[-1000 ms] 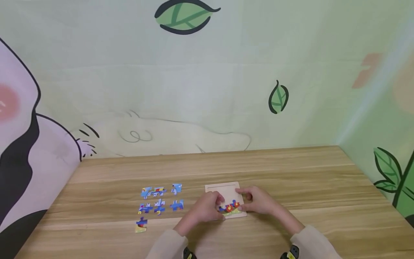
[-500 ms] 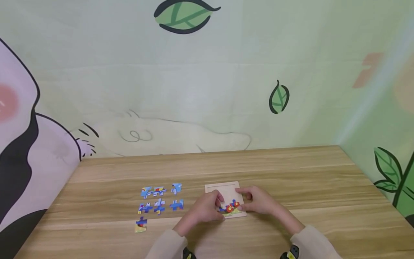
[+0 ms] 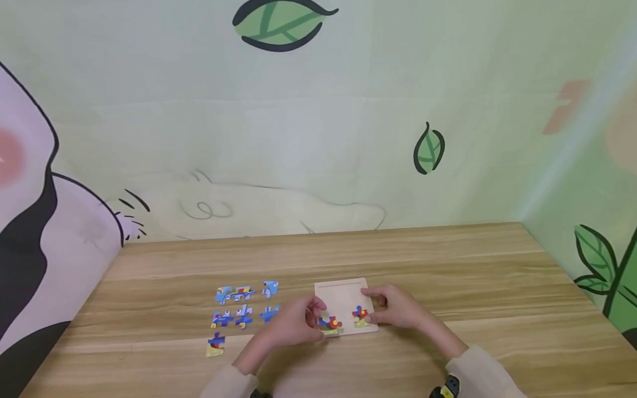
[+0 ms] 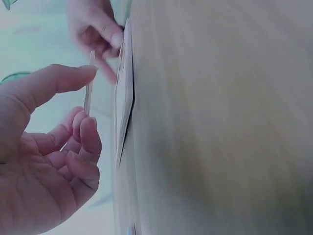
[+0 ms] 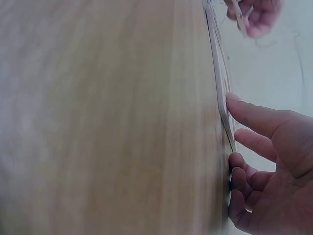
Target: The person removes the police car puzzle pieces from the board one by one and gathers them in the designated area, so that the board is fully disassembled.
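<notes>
My left hand (image 3: 293, 321) pinches a jigsaw puzzle piece (image 3: 330, 325) with red, blue and yellow-green print. In the left wrist view that piece (image 4: 89, 95) shows edge-on between thumb and fingers, raised above the wooden puzzle tray (image 4: 125, 88). The square tray (image 3: 340, 293) lies on the table, mostly bare wood inside its raised rim. Another printed piece (image 3: 360, 316) sits in its lower right corner. My right hand (image 3: 396, 307) grips the tray's right side, index finger near the upper corner. The right wrist view shows its thumb (image 5: 257, 117) on the tray's rim.
Several loose puzzle pieces lie left of the tray in rough rows, among them a blue corner piece (image 3: 270, 288), a middle piece (image 3: 244, 316) and a yellow-bottomed piece (image 3: 215, 345). The wooden table (image 3: 448, 260) meets a painted wall hanging (image 3: 323, 138) behind.
My left hand has moved left, lifting a piece away from the one at the tray's lower right corner, so a gap now shows between them. The right hand stays at the tray's edge.
</notes>
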Tool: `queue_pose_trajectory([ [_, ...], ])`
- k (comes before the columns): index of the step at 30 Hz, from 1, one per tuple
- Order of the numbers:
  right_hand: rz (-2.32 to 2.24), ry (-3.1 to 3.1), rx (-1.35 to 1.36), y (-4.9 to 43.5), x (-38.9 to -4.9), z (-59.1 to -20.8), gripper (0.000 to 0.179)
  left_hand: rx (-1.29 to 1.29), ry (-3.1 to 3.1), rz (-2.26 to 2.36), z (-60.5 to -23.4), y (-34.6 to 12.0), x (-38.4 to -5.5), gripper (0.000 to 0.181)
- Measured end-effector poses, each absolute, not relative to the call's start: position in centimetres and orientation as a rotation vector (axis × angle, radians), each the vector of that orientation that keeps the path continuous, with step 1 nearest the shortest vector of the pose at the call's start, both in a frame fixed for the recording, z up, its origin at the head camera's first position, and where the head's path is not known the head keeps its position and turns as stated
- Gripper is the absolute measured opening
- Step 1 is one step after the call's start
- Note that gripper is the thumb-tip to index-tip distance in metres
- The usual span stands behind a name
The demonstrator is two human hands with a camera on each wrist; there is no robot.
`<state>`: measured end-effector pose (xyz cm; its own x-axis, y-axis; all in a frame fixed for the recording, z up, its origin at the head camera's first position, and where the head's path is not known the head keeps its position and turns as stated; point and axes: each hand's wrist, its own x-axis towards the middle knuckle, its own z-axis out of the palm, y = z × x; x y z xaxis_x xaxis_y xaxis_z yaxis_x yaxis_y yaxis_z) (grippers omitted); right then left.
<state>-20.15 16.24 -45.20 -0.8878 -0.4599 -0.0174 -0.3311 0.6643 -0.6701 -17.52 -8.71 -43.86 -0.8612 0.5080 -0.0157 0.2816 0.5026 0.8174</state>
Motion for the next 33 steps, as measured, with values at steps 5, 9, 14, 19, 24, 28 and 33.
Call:
queue_pose_trajectory([
  [5, -1.038, 2.692, -0.649, 16.2, -20.1, -45.2, 0.054, 0.663, 2.508, 1.298, -43.7, -12.3, -16.4, 0.041],
  [9, -1.046, 2.693, -0.647, 16.2, -20.0, -45.1, 0.054, 0.618, 2.557, 1.258, -43.7, -15.3, -15.5, 0.038],
  [14, -1.042, 2.697, -0.652, 16.2, -20.0, -45.2, 0.054, 0.533, 2.57, 1.25, -44.0, -18.7, -14.6, 0.037],
  [19, -1.04, 2.696, -0.652, 16.2, -20.0, -45.2, 0.054, 0.502, 2.58, 1.263, -44.3, -21.4, -13.9, 0.04],
  [24, -1.042, 2.695, -0.646, 16.1, -20.0, -45.2, 0.055, 0.484, 2.611, 1.258, -44.4, -22.7, -13.7, 0.04],
  [28, -1.033, 2.702, -0.649, 16.3, -20.0, -45.2, 0.055, 0.493, 2.645, 1.202, -44.4, -22.4, -14.2, 0.039],
  [33, -1.018, 2.709, -0.663, 16.2, -20.0, -45.2, 0.054, 0.541, 2.674, 1.148, -44.6, -21.7, -14.9, 0.037],
])
